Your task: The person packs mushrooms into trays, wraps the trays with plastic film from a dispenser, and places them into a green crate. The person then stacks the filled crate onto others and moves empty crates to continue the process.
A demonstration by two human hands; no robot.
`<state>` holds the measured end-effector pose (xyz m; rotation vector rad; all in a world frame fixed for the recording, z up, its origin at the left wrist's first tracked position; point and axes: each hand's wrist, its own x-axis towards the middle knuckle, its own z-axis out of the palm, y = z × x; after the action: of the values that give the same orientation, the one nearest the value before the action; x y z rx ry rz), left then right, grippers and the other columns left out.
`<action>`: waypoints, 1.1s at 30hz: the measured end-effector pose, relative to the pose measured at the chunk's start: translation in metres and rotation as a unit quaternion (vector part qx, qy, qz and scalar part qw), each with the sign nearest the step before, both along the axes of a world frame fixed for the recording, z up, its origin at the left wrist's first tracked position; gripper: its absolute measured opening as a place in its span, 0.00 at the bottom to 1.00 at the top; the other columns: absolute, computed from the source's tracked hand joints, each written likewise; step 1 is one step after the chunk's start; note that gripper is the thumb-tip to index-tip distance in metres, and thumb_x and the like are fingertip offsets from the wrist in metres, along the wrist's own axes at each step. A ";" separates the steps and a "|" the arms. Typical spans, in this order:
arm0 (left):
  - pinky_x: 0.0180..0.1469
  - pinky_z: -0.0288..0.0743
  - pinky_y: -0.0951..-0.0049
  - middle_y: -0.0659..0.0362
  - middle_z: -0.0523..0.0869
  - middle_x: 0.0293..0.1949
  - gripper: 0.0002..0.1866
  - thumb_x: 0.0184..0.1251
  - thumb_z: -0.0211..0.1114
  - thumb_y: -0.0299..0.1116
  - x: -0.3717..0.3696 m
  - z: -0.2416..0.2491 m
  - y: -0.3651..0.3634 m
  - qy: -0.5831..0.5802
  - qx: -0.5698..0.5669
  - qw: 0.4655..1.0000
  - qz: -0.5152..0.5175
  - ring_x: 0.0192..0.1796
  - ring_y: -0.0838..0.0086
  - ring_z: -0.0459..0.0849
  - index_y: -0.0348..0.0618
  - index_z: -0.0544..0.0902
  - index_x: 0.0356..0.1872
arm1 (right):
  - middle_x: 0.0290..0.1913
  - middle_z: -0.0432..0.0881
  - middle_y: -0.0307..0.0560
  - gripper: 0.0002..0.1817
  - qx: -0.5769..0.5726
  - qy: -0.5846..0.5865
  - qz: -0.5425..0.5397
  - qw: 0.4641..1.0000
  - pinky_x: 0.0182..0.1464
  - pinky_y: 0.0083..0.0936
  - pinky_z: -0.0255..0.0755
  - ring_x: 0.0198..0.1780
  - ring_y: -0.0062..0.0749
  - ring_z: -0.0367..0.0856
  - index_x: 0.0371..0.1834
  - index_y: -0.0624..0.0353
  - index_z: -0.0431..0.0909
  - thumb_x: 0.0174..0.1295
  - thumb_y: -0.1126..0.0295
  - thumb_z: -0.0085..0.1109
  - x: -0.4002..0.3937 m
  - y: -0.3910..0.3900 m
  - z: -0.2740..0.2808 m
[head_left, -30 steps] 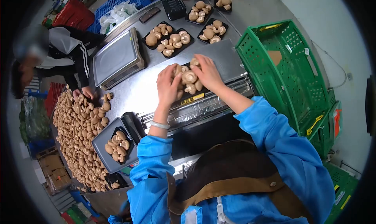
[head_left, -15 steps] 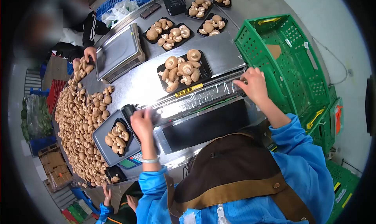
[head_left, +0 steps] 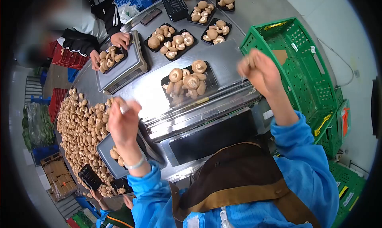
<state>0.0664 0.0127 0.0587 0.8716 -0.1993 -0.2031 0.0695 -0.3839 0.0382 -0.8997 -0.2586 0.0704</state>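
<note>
Both my hands are raised over the wrapping machine, one at each side, with fingers pinched. My left hand [head_left: 124, 120], blurred, is above the lower weighing scale and its tray. On the right, my right hand [head_left: 260, 72] is beside the green crate. A sheet of clear plastic film [head_left: 181, 101] appears stretched between them, hazing the near part of a black tray of shiitake mushrooms [head_left: 191, 81]. That tray lies on the steel plate behind the film roller [head_left: 203, 113]. Clear film is hard to trace right up to my fingers.
A large pile of mushrooms [head_left: 81, 136] covers the left side. At the upper left, a co-worker's hands hold a filled tray [head_left: 110, 60] on a scale [head_left: 137, 64]. More filled trays [head_left: 179, 44] stand behind. A green crate [head_left: 294, 92] borders the right; another person's hands show lower left.
My hands have risen from the film roller and spread apart, drawing film up to the mushroom tray. The co-worker's tray has come onto the scale. A black tray has appeared over the pile.
</note>
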 end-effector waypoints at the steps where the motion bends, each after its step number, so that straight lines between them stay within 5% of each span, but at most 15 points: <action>1: 0.61 0.72 0.61 0.46 0.83 0.48 0.10 0.76 0.51 0.36 0.019 -0.006 -0.012 0.027 -0.054 0.995 0.077 0.56 0.60 0.80 0.42 0.79 0.43 | 0.31 0.75 0.44 0.12 -0.010 0.031 -0.072 0.997 0.39 0.28 0.66 0.35 0.31 0.72 0.36 0.62 0.70 0.73 0.64 0.46 0.021 0.023 0.007; 2: 0.71 0.63 0.57 0.44 0.80 0.57 0.11 0.76 0.50 0.36 0.045 -0.016 -0.029 -0.064 0.056 0.991 0.107 0.64 0.56 0.75 0.42 0.79 0.44 | 0.35 0.77 0.45 0.12 -0.018 0.060 -0.144 0.988 0.42 0.31 0.68 0.39 0.34 0.75 0.36 0.61 0.70 0.73 0.64 0.47 0.041 0.041 0.012; 3: 0.72 0.62 0.58 0.46 0.80 0.56 0.11 0.76 0.51 0.35 0.069 -0.042 -0.041 -0.097 0.127 0.976 0.149 0.63 0.57 0.76 0.41 0.79 0.43 | 0.36 0.79 0.47 0.10 -0.181 0.028 -0.170 0.968 0.44 0.35 0.69 0.42 0.38 0.78 0.37 0.60 0.71 0.72 0.65 0.47 0.068 0.044 -0.015; 6: 0.54 0.71 0.66 0.51 0.84 0.43 0.11 0.76 0.51 0.37 0.098 -0.137 -0.048 -0.100 0.573 0.795 0.170 0.47 0.65 0.81 0.41 0.76 0.38 | 0.39 0.83 0.52 0.10 -0.538 -0.038 -0.146 0.829 0.46 0.39 0.71 0.46 0.44 0.81 0.40 0.60 0.72 0.69 0.64 0.50 0.115 0.060 -0.103; 8: 0.39 0.74 0.69 0.55 0.82 0.31 0.08 0.76 0.52 0.34 0.089 -0.135 -0.063 -0.043 0.611 0.782 0.116 0.34 0.72 0.80 0.41 0.75 0.38 | 0.37 0.82 0.55 0.13 -0.579 -0.032 -0.079 0.811 0.44 0.37 0.72 0.42 0.45 0.81 0.41 0.61 0.74 0.68 0.61 0.51 0.114 0.064 -0.116; 13: 0.45 0.74 0.75 0.60 0.81 0.40 0.11 0.75 0.52 0.30 0.074 -0.126 -0.047 0.079 0.395 0.913 -0.059 0.38 0.77 0.78 0.35 0.74 0.52 | 0.36 0.83 0.52 0.25 -0.489 0.035 0.087 0.867 0.44 0.31 0.72 0.40 0.37 0.80 0.42 0.61 0.80 0.64 0.46 0.55 0.100 0.060 -0.113; 16: 0.51 0.71 0.74 0.57 0.81 0.42 0.17 0.73 0.56 0.38 0.042 -0.104 -0.050 0.110 0.477 0.868 -0.086 0.44 0.74 0.78 0.32 0.79 0.50 | 0.38 0.83 0.50 0.32 -0.568 0.017 0.169 0.806 0.44 0.30 0.72 0.40 0.34 0.80 0.41 0.65 0.81 0.55 0.41 0.64 0.068 0.051 -0.098; 18: 0.52 0.68 0.67 0.52 0.81 0.38 0.22 0.75 0.52 0.43 0.023 -0.117 -0.046 0.083 0.533 0.841 -0.050 0.47 0.65 0.77 0.29 0.80 0.41 | 0.38 0.81 0.54 0.32 -0.584 -0.040 0.079 0.807 0.43 0.32 0.72 0.40 0.39 0.80 0.38 0.67 0.80 0.54 0.41 0.66 0.050 0.051 -0.103; 20: 0.45 0.69 0.65 0.52 0.80 0.32 0.21 0.76 0.50 0.43 0.010 -0.108 -0.051 -0.042 0.585 0.810 -0.003 0.41 0.66 0.78 0.32 0.79 0.35 | 0.38 0.81 0.56 0.32 -0.587 -0.135 -0.035 0.798 0.43 0.33 0.72 0.41 0.42 0.80 0.36 0.67 0.79 0.55 0.41 0.65 0.037 0.057 -0.111; 24: 0.33 0.67 0.64 0.55 0.72 0.20 0.21 0.77 0.49 0.41 -0.021 -0.075 -0.067 -0.118 0.602 0.778 0.138 0.26 0.68 0.72 0.33 0.75 0.29 | 0.33 0.80 0.57 0.32 -0.562 -0.023 -0.013 0.827 0.39 0.33 0.73 0.35 0.45 0.79 0.35 0.67 0.75 0.58 0.42 0.63 0.007 0.057 -0.063; 25: 0.31 0.66 0.66 0.56 0.71 0.20 0.20 0.76 0.49 0.40 -0.033 -0.048 -0.073 -0.100 0.578 0.796 0.149 0.25 0.71 0.70 0.33 0.74 0.28 | 0.29 0.81 0.47 0.23 -0.537 -0.041 -0.017 0.843 0.36 0.26 0.70 0.30 0.28 0.77 0.33 0.64 0.74 0.62 0.50 0.61 -0.003 0.055 -0.041; 29: 0.26 0.60 0.75 0.62 0.69 0.18 0.19 0.76 0.51 0.38 -0.086 0.001 -0.076 -0.007 0.519 0.849 0.095 0.23 0.82 0.65 0.33 0.76 0.27 | 0.26 0.79 0.41 0.20 -0.473 0.002 0.048 0.879 0.33 0.22 0.67 0.30 0.18 0.74 0.32 0.61 0.75 0.64 0.52 0.59 -0.048 0.042 0.014; 32: 0.25 0.60 0.79 0.69 0.71 0.19 0.20 0.77 0.52 0.41 -0.122 -0.009 -0.076 0.167 0.498 0.851 -0.012 0.24 0.85 0.65 0.34 0.81 0.33 | 0.25 0.78 0.39 0.21 -0.464 0.063 0.100 0.878 0.34 0.22 0.68 0.30 0.18 0.73 0.31 0.61 0.75 0.65 0.51 0.58 -0.089 0.034 -0.006; 33: 0.26 0.61 0.78 0.67 0.73 0.18 0.21 0.76 0.52 0.42 -0.130 -0.027 -0.075 0.190 0.502 0.843 -0.026 0.24 0.84 0.67 0.33 0.82 0.34 | 0.26 0.80 0.47 0.27 -0.491 0.073 0.115 0.861 0.35 0.25 0.70 0.30 0.27 0.77 0.30 0.64 0.75 0.64 0.45 0.58 -0.101 0.032 -0.025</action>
<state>-0.0631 -0.0628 0.0321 1.8472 0.3001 -0.5522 -0.0319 -0.3519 0.0134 -1.8711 -0.1787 0.5294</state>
